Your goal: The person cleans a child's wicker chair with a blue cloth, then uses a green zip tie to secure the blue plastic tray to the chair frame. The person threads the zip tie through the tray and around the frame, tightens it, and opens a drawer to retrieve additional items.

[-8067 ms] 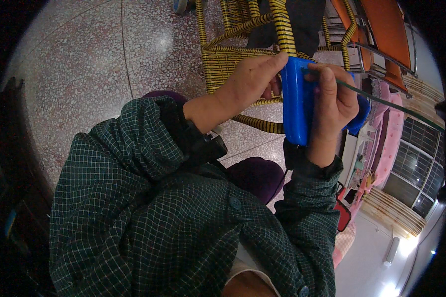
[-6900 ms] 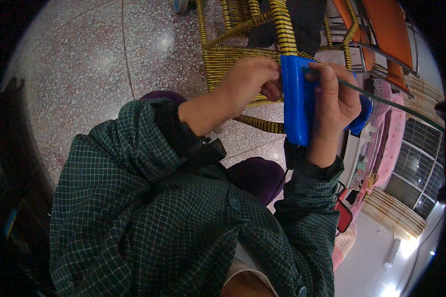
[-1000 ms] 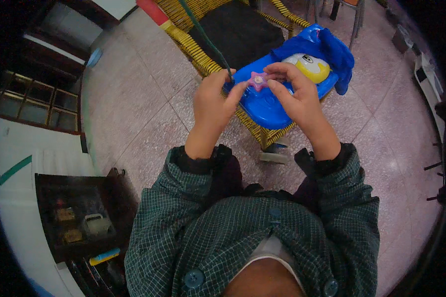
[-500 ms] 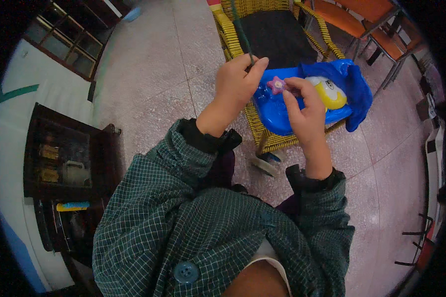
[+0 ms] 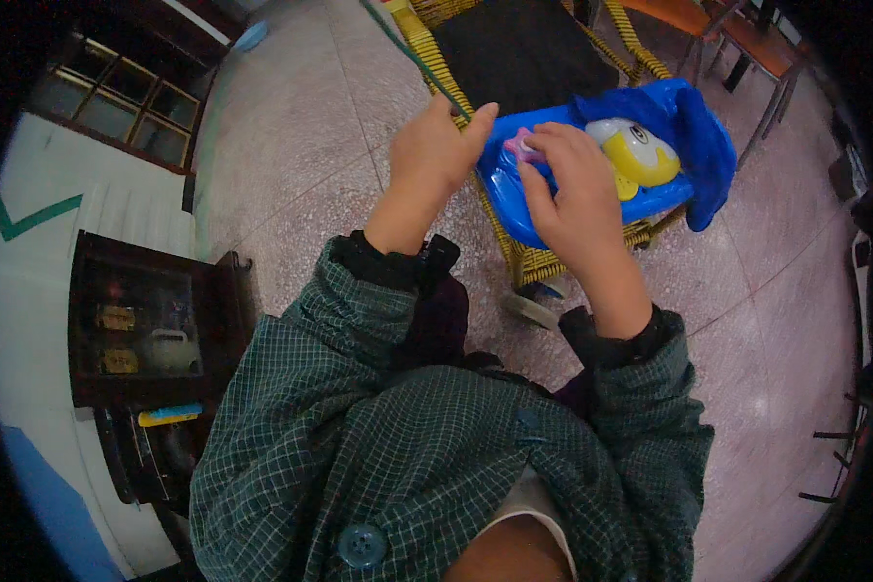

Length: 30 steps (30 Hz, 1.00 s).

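Note:
My left hand (image 5: 427,160) is closed, pinching a thin green cord (image 5: 407,53) that runs up and to the left. Beside it, my right hand (image 5: 582,199) has its thumb and fingers at a pink star-shaped piece (image 5: 520,145). That piece is over the left part of a blue plastic tray (image 5: 509,215); whether it rests there or is lifted cannot be told. A rounded white and yellow toy-like part (image 5: 642,157) sits in the tray, right of my hand. Blue crumpled material (image 5: 713,160) hangs over the tray's right end.
A yellow and black woven chair (image 5: 529,264) with a dark seat (image 5: 514,53) supports the tray. Orange chairs (image 5: 752,44) stand at the upper right. On the left is a dark glass-fronted cabinet (image 5: 155,320), and speckled floor (image 5: 291,145) spreads around.
The view has shifted, with tray, chair and both hands now further up and left. My right fingers have spread more over the star piece. The cord slants more to the left.

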{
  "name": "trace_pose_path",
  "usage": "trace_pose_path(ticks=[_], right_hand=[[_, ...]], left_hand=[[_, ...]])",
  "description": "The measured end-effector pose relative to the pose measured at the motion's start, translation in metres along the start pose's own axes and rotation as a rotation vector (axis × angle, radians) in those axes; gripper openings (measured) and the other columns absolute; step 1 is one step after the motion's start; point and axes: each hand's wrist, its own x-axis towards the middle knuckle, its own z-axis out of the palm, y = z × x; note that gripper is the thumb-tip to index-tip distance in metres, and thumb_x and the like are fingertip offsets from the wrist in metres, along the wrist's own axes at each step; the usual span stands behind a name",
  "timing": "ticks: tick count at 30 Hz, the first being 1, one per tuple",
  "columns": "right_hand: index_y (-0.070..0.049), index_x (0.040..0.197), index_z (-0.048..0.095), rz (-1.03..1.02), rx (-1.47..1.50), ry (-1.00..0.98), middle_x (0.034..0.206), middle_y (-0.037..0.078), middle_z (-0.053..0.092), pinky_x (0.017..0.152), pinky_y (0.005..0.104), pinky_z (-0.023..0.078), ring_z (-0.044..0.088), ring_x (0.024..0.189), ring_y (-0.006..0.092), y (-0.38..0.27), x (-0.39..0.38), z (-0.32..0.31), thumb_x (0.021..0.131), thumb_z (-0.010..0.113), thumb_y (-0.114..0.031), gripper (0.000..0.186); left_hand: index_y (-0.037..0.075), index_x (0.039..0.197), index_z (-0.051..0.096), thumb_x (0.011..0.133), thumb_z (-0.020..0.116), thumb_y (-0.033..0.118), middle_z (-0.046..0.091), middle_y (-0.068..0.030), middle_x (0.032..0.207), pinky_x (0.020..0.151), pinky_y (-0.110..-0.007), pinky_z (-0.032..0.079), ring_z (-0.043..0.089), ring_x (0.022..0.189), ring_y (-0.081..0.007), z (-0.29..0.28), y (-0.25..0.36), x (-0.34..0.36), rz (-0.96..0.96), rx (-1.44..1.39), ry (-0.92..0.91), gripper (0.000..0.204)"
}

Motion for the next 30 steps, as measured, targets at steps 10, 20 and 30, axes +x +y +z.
trace_pose_path(ticks=[10,20,30], right_hand=[[-0.004,0.089,0.055,-0.037,-0.023,-0.002,0.094,0.012,0.053,0.076,0.0401,0.04,0.052,0.089,0.0297,0.004,-0.001,0.004,0.068,0.06,-0.01,0.022],[-0.004,0.09,0.055,-0.011,-0.083,-0.032,0.096,0.012,0.053,0.079,0.0404,0.039,0.052,0.091,0.0292,0.0,-0.001,0.002,0.069,0.06,-0.013,0.024],[-0.003,0.095,0.055,0.006,-0.122,-0.078,0.102,0.013,0.054,0.082,0.0398,0.038,0.051,0.095,0.0296,-0.003,-0.002,0.002,0.069,0.062,-0.013,0.028]], left_hand=[[-0.002,0.113,0.045,0.079,0.053,0.034,0.055,-0.0107,0.064,0.039,-0.028,0.042,0.053,0.044,-0.0172,0.02,-0.017,0.0,-0.225,-0.738,-0.177,0.05],[0.001,0.119,0.039,0.081,0.053,0.03,0.052,-0.0069,0.068,0.041,-0.027,0.041,0.051,0.047,-0.0146,0.023,-0.02,-0.011,-0.254,-1.031,-0.168,0.05],[0.008,0.107,0.044,0.083,0.055,0.028,0.053,-0.0003,0.077,0.057,-0.025,0.042,0.051,0.062,-0.0101,0.031,-0.026,-0.025,-0.36,-1.358,-0.135,0.033]])
